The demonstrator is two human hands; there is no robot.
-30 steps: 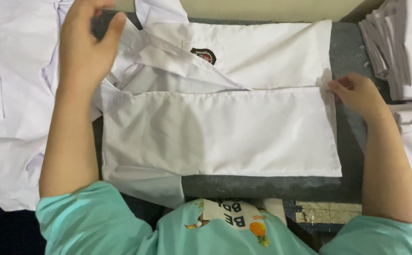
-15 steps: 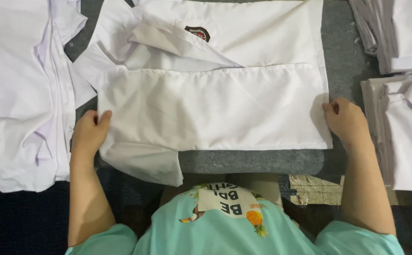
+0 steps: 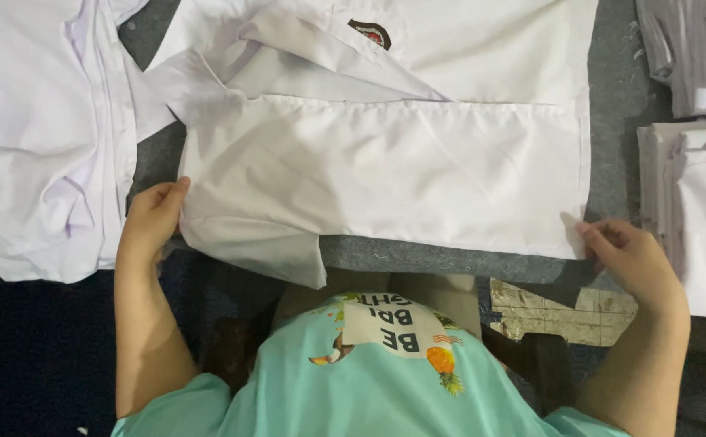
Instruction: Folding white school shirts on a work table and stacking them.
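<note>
A white shirt (image 3: 385, 162) lies flat on the gray counter (image 3: 620, 89), right in front of the person. Its lower part is folded up into a long band that runs from side to side. A small dark and red badge (image 3: 372, 33) shows near the top of the shirt. The left hand (image 3: 149, 226) is at the left end of the folded band, with its thumb on the cloth edge and its fingers (image 3: 157, 197) curled beside it; I cannot tell if they pinch the cloth. The right hand (image 3: 632, 257) is at the lower right corner of the band, and its fingers (image 3: 600, 236) are close together and touch that corner. One corner of the shirt hangs down off the counter edge near the left hand. A loose heap of white shirts (image 3: 38, 146) lies on the left, just beside the folded shirt. A stack of folded white shirts (image 3: 697, 202) sits on the right, near the right hand. The person wears a light green top (image 3: 369, 388) with a picture on it.
</note>
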